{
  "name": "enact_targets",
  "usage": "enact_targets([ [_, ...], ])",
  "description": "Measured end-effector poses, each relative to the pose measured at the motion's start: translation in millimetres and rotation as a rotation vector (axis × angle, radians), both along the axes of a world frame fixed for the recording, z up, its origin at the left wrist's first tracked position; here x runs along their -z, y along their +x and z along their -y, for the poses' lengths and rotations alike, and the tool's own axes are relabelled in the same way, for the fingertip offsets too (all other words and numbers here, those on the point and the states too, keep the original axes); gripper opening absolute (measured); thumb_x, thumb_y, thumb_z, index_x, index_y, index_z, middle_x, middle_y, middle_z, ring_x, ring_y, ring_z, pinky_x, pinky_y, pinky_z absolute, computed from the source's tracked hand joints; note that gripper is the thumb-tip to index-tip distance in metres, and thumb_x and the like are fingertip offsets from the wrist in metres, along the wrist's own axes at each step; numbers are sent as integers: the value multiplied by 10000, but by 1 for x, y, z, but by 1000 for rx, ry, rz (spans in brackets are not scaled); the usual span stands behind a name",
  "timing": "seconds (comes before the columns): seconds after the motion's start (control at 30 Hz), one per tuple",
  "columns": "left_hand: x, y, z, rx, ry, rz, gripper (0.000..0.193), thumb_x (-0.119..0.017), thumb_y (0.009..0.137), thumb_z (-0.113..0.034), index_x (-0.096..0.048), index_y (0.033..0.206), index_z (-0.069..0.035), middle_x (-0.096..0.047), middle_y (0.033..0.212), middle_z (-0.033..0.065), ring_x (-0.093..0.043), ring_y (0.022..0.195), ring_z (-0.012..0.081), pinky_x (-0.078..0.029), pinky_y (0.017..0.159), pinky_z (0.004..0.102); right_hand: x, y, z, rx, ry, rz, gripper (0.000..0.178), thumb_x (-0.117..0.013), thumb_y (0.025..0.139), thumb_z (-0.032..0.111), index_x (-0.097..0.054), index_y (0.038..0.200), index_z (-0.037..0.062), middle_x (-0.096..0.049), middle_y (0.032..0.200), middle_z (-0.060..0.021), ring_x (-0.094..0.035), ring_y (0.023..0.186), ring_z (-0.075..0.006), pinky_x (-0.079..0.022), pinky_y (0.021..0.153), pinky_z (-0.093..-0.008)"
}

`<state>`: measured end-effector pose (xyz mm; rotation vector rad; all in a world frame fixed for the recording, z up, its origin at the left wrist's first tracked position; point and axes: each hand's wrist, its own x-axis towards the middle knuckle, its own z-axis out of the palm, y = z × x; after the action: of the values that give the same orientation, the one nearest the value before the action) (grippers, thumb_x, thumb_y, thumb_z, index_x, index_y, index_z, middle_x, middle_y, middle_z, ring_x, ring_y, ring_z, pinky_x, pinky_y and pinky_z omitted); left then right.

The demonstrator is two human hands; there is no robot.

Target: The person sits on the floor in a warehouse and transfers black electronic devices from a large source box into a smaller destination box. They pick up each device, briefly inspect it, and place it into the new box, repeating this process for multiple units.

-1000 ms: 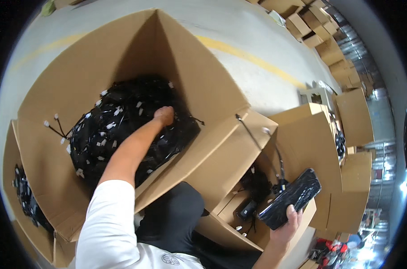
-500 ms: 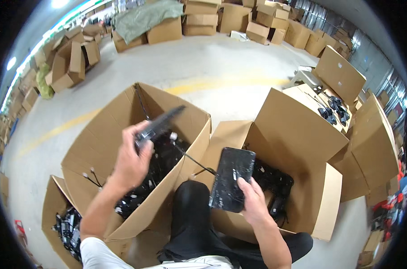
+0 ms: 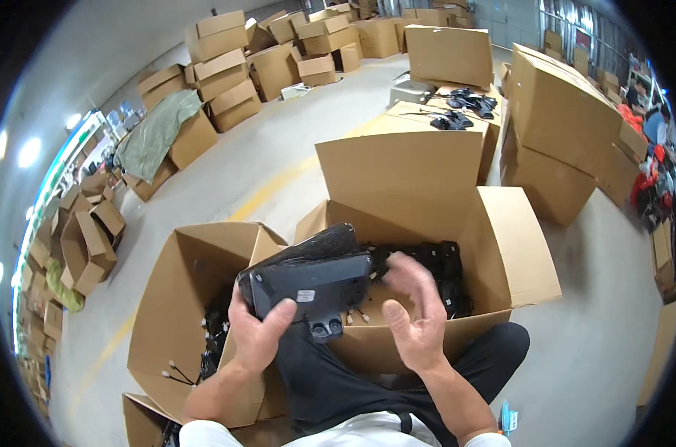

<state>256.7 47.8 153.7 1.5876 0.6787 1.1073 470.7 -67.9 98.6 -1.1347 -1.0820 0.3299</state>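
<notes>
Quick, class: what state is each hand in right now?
Left hand: closed on flat black units, thumb on the near face.
Right hand: open, holding nothing, its fingers blurred.

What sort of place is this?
Probably a warehouse or packing floor: cardboard boxes are stacked at the far side, a yellow line runs across the floor, and an open carton in front of the person holds black parts.
</notes>
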Motion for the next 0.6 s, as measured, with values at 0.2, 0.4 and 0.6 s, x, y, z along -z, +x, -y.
enact_targets([
  [0.2,62,53,50,114,-431,180,704,-836,850,-440,-529,1310,-4,-667,1178,108,-679,1067,226,-578,941,393,36,-11,15,241,48,-417,697,-708,949,519,-531,1327,-40,-612,1161,-107,-574,1059,-178,-473,943,-332],
  [0.4,74,75,70,277,-902,278,610,-687,960,-496,-564,1274,13,-685,1210,124,-703,1076,231,-606,902,402,65,21,33,359,15,-424,610,-696,951,541,-581,1159,-20,-636,1040,-93,-596,943,-140,-508,851,-306],
  [0.6,97,86,70,83,-618,91,543,-669,962,-397,-567,1255,49,-693,1140,141,-703,1004,232,-583,903,369,75,34,34,75,-134,-497,607,-830,877,377,-609,1238,-58,-691,1055,-122,-656,970,-160,-536,874,-297],
])
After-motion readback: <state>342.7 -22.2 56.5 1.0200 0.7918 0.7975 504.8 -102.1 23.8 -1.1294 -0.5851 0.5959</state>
